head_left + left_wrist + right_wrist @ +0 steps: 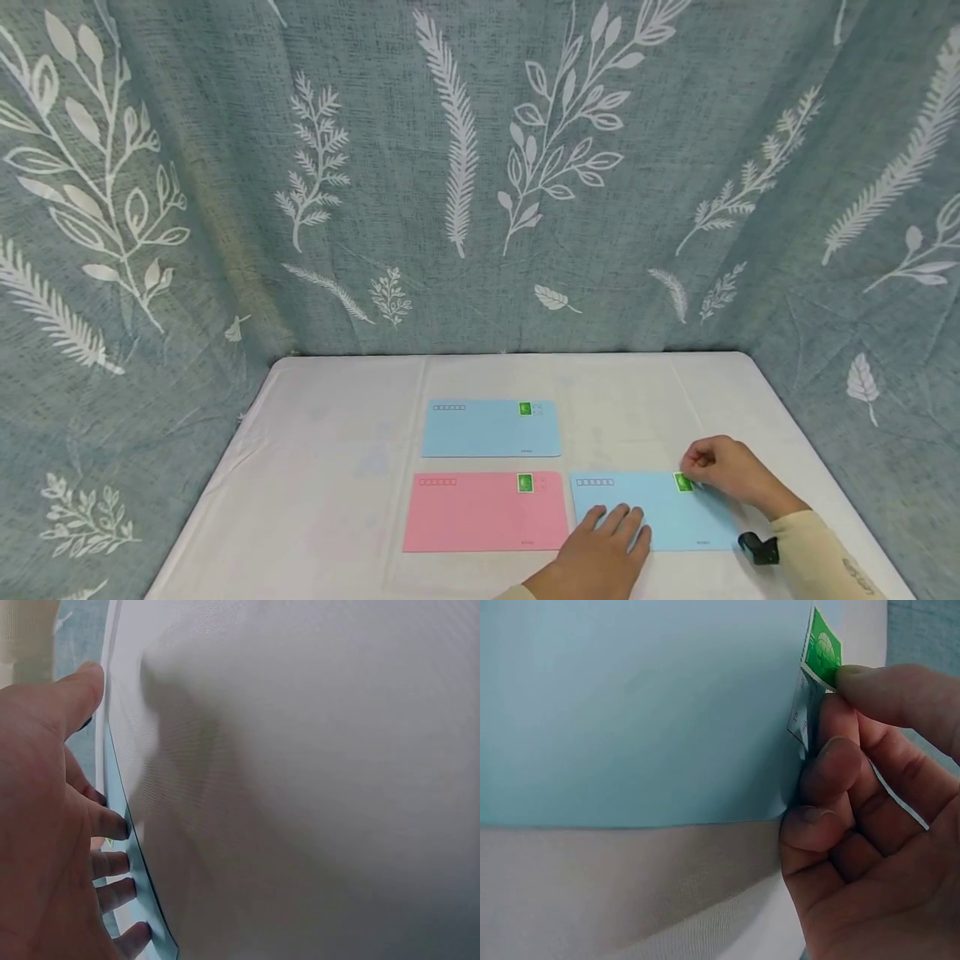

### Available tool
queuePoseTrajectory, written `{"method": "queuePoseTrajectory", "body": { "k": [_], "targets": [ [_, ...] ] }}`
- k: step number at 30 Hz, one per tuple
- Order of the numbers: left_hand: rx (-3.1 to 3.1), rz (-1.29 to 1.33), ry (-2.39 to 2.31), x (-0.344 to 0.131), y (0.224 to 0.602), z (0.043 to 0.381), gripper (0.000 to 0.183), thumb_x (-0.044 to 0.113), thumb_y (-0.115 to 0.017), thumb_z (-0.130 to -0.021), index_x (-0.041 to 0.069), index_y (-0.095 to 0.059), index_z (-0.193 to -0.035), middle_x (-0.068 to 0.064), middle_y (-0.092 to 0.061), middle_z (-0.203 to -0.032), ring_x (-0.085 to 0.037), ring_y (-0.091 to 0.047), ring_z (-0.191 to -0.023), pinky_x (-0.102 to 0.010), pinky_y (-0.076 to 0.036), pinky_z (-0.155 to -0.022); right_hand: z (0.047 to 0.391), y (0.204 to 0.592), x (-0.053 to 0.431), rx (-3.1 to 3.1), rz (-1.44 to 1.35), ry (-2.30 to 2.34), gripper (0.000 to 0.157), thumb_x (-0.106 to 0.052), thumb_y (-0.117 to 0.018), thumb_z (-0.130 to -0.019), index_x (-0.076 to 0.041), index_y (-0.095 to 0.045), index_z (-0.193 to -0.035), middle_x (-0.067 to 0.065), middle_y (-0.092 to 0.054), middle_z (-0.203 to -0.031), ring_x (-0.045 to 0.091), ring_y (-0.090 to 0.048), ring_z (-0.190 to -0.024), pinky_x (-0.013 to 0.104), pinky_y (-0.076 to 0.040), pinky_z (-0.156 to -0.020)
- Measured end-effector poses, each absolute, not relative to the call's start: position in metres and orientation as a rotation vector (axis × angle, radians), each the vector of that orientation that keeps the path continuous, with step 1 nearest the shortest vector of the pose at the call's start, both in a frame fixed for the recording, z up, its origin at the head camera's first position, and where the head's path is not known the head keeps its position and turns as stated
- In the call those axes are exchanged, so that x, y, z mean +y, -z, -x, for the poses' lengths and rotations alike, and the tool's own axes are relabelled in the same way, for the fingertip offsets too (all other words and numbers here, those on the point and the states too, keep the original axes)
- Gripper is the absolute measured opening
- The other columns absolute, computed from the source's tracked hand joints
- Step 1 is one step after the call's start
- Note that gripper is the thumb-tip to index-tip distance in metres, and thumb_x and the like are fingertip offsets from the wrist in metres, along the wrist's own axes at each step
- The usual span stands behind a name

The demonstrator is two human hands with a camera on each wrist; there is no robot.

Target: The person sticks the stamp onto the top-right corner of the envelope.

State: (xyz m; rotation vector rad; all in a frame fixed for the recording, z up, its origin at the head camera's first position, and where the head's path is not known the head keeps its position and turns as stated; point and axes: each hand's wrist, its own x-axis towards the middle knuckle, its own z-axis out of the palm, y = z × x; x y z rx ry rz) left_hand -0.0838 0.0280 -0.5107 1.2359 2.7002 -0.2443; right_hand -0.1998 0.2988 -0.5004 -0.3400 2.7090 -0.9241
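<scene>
On the right of the white table lies a blue envelope (690, 521). My right hand (726, 471) is at its upper right corner, pinching a small green stamp (823, 649) by one corner between thumb and index finger. In the right wrist view the stamp is tilted, and a printed white patch (799, 720) shows just below it. My left hand (603, 554) rests with spread fingers on the envelope's lower left part. The left wrist view shows those fingertips (120, 892) along the envelope's edge.
Left of this envelope lies a pink envelope (480, 517) bearing a green stamp (525, 483). Behind the pink one is another stamped blue envelope (487, 433). A teal leaf-patterned curtain (375, 167) surrounds the table (315, 467) at the back and sides.
</scene>
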Motion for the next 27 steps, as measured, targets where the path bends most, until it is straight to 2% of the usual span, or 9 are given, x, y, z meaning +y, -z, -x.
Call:
{"method": "queuePoseTrajectory", "body": {
  "k": [4,8,11,15,19,27],
  "targets": [
    [2.696,-1.228,0.222,0.03,0.51,0.084,0.087,0.082,-0.036,-0.103,0.025,-0.043,-0.167,0.006,-0.031,-0.172,-0.01,-0.03,-0.156,-0.032,-0.036,-0.12,0.199,0.499,0.298,2.711,0.314,0.911,0.01,-0.005,-0.073,-0.097,-0.01,-0.074,-0.088,-0.002,-0.063,-0.078,0.019,-0.056,-0.077,0.033,-0.048,-0.07],
    [2.708,-1.202,0.155,0.035,0.505,0.085,0.082,0.078,-0.026,-0.106,0.024,-0.051,-0.162,0.005,-0.036,-0.168,-0.011,-0.035,-0.153,-0.035,-0.037,-0.12,0.2,0.5,0.297,2.719,0.322,0.918,0.01,-0.004,-0.073,-0.096,-0.01,-0.074,-0.087,-0.002,-0.062,-0.078,0.019,-0.056,-0.077,0.032,-0.047,-0.069],
    [2.732,-1.229,0.128,0.042,0.502,0.087,0.082,0.078,-0.025,-0.107,0.021,-0.058,-0.156,0.004,-0.04,-0.166,-0.012,-0.038,-0.151,-0.034,-0.038,-0.12,0.2,0.503,0.297,2.733,0.341,0.919,0.01,-0.004,-0.073,-0.095,-0.011,-0.074,-0.087,-0.003,-0.062,-0.078,0.018,-0.055,-0.076,0.031,-0.047,-0.069],
    [2.737,-1.243,0.183,0.06,0.503,0.094,0.086,0.078,-0.019,-0.106,0.022,-0.045,-0.166,0.005,-0.03,-0.174,-0.01,-0.03,-0.157,-0.027,-0.033,-0.121,0.199,0.506,0.298,2.751,0.351,0.92,0.01,-0.004,-0.074,-0.094,-0.011,-0.074,-0.086,-0.003,-0.062,-0.077,0.018,-0.056,-0.075,0.031,-0.046,-0.068],
    [2.734,-1.167,0.269,0.078,0.508,0.103,0.089,0.082,-0.013,-0.103,0.03,-0.029,-0.173,0.012,-0.017,-0.178,-0.004,-0.02,-0.159,-0.025,-0.028,-0.123,0.198,0.508,0.299,2.749,0.365,0.933,0.009,-0.004,-0.074,-0.092,-0.01,-0.074,-0.086,-0.004,-0.063,-0.076,0.018,-0.057,-0.075,0.031,-0.047,-0.068],
    [2.717,-1.1,0.341,0.087,0.506,0.111,0.093,0.088,-0.013,-0.098,0.035,-0.026,-0.173,0.02,-0.015,-0.177,-0.001,-0.017,-0.159,-0.028,-0.026,-0.124,0.196,0.506,0.296,2.748,0.382,0.951,0.012,-0.002,-0.075,-0.092,-0.011,-0.073,-0.085,-0.005,-0.062,-0.075,0.017,-0.057,-0.074,0.029,-0.047,-0.068]
  ]
}}
